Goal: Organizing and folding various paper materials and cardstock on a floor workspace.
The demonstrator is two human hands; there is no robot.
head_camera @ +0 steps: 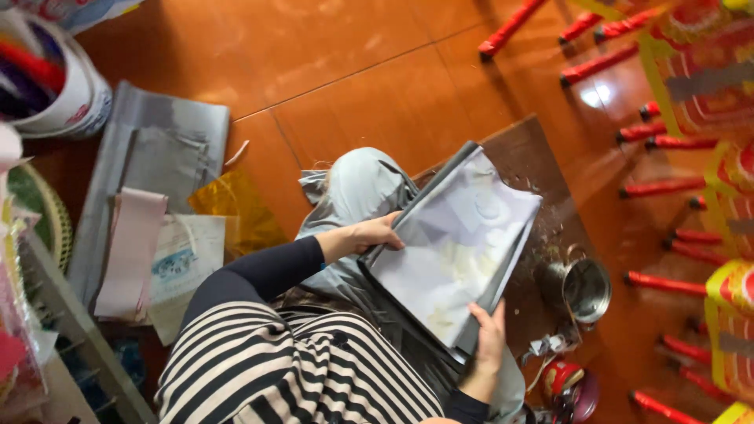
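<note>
— What lay left of the lap?
— Grey wrapping sheets [157, 149], a pink strip [129, 251]
— And the hands?
— Left hand [377, 234] and right hand [488, 339] both clamped on the silver paper sheets [452, 243] over the knee

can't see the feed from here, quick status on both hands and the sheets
Left hand grips the silver sheet stack at its upper edge. Right hand holds the lower corner. Metal cup beside it, apart.

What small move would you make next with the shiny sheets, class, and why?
Probably square the stack of silvery sheets on the lap. The left hand grips the upper edge and the right hand the lower corner, while the dark sheet edges look fanned unevenly beneath the top one.
</note>
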